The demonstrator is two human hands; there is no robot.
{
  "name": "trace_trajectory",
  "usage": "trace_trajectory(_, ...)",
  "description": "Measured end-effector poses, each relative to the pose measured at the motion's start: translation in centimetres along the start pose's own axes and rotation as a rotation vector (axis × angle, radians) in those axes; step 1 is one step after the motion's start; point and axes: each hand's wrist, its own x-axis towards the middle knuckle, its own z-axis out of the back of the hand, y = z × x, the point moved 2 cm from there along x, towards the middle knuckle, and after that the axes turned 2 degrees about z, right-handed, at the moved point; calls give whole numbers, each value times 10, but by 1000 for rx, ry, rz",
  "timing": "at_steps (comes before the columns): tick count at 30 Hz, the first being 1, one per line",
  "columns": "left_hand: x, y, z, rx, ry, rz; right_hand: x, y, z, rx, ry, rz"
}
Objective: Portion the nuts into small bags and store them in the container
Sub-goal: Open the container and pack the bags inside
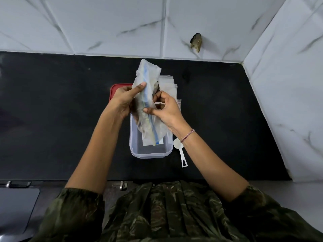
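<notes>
Centre of frame, over the black tabletop [52, 110]:

1. Zip bag [148, 95], clear w/ blue-yellow seal strip, held near upright. Its lower end dips into the open container [150, 155]. Dim brownish contents, prob. the nuts, but too blurred to confirm.
2. Left hand [122, 100]: thumb and fingers pinch the bag's upper left side.
3. Right hand [166, 109]: thumb and curled fingers pinch the bag at mid-height, at the seal strip. Bracelet [187, 136] on the wrist.
4. Small bags [170, 84]: flat stack, just behind the container, upper right of it.
5. Red lid [115, 88]: left of the container, partly behind the left hand.
6. White scoop [180, 152]: lies beside the container's right wall, untouched.

Step, as judged: opening the zip bag, i.e. early; no portion bagged yet as far as visible. Next move calls for parting the seal w/ both hands, bag mouth kept up so nothing spills, then scoop and one small bag.

Room: marble-look tiled wall [104, 23] across top and right of frame, a broken hole [196, 41] in it at upper right. Drawer handle [123, 185] below the tabletop edge.
</notes>
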Motion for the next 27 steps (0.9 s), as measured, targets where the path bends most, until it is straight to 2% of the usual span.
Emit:
trace_trajectory(4,-2,9,8,1,-34,21,-8,-4,-6,-71,19,-40)
trace_trajectory(7,-4,23,13,21,-48,50,-16,-8,-4,-226,79,-53)
trace_trajectory(9,-7,30,12,18,-35,50,-19,-11,-2,-356,32,24)
trace_trajectory(11,-11,33,10,19,-23,47,-18,-10,0,-476,-18,184)
trace_trajectory(14,-11,36,12,81,8,43,-10,-7,0,-696,137,322)
trace_trajectory(18,-14,41,15,174,74,49,-4,-4,1,-814,332,248)
trace_trajectory(23,-18,37,16,338,132,22,-5,-6,3,-902,292,226)
trace_trajectory(27,-19,34,12,626,118,-50,-1,-11,6,-875,256,178)
